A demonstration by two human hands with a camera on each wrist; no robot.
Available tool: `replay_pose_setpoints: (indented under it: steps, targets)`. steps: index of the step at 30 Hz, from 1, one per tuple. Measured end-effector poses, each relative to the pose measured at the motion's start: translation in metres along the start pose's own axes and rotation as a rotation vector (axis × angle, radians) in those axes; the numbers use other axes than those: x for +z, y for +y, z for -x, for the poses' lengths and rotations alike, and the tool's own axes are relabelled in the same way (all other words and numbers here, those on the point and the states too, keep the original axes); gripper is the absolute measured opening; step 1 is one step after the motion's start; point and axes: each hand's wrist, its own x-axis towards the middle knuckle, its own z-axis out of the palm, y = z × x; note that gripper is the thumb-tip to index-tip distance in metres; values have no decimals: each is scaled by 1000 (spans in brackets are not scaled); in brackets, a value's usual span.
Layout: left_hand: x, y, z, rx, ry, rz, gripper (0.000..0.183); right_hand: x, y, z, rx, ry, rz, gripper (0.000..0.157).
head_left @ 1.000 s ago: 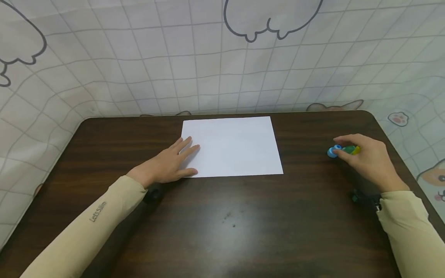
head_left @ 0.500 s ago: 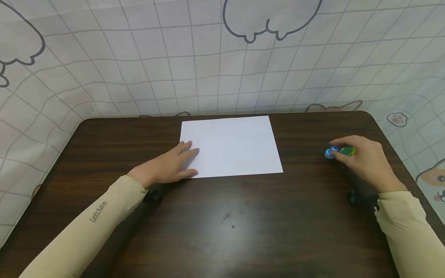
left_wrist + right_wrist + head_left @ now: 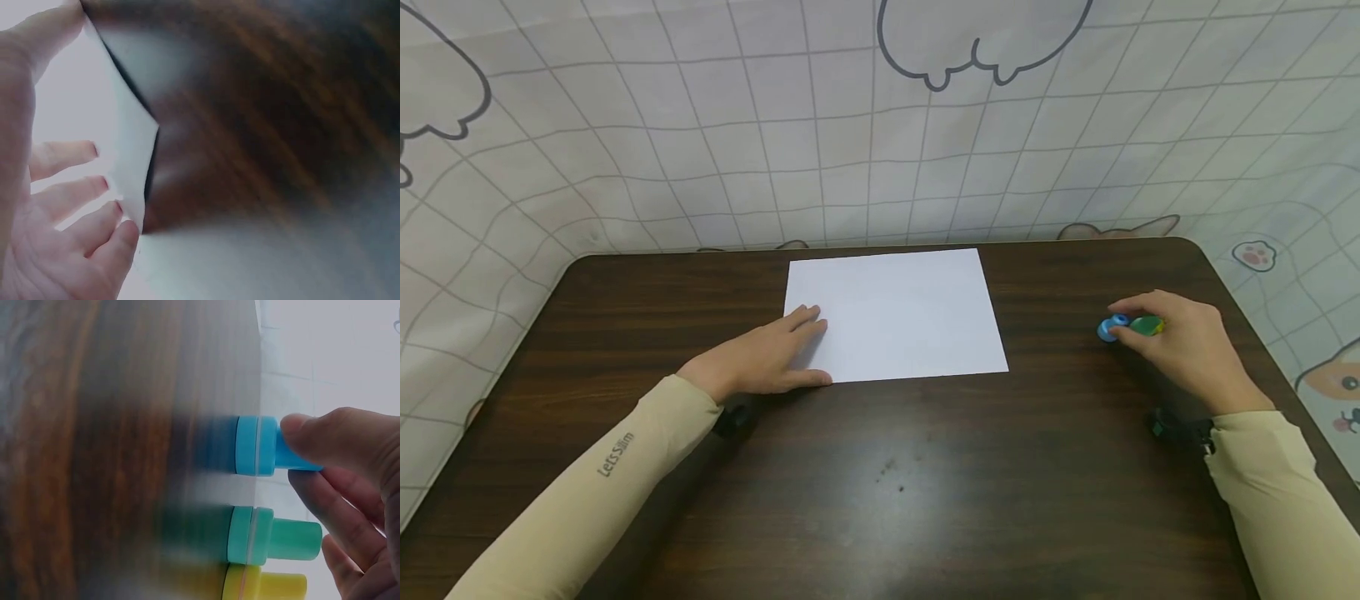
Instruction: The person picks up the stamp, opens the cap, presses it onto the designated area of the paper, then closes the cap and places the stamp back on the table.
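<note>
A white sheet of paper [image 3: 906, 317] lies on the dark wooden table. My left hand [image 3: 760, 357] rests on its left side, fingers extended over the sheet and thumb along the near edge. The left wrist view shows the fingertips close to the paper's edge [image 3: 134, 125]. At the right of the table, my right hand [image 3: 1191, 350] pinches a small blue stamp [image 3: 256, 445] by its narrow handle, between thumb and fingers. The stamp stands upright, wide base down at the tabletop. A green stamp [image 3: 250, 536] and a yellow stamp [image 3: 242, 582] stand beside it, partly hidden by the hand in the head view.
The dark table [image 3: 895, 450] has rounded far corners. White gridded cloth [image 3: 850, 125] with cartoon drawings hangs behind it and on both sides. A few small dark specks [image 3: 895, 475] mark the tabletop in front of the paper.
My left hand has slid slightly right onto the paper, its fingers closer together. My right hand has shifted a little left while staying at the blue stamp.
</note>
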Motion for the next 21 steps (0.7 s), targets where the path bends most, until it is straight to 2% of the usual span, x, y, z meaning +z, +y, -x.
replay_pose_setpoints:
  steps: [3, 9, 16, 18, 21]
  targets:
    - [1, 0, 1, 3, 14, 10, 89, 0, -2, -1, -5, 0, -4, 27]
    - [5, -2, 3, 47, 49, 34, 80, 0, -4, -1, -17, 3, -2, 27]
    - [11, 3, 4, 204, 103, -176, 66, 1, -4, 1, -30, 0, -3, 27]
    - [12, 4, 4, 219, 116, -208, 64, 2, -4, 1, -41, 6, 1, 27]
    - [12, 5, 6, 213, 123, -205, 64, 3, -5, 1, -58, 18, 8, 27]
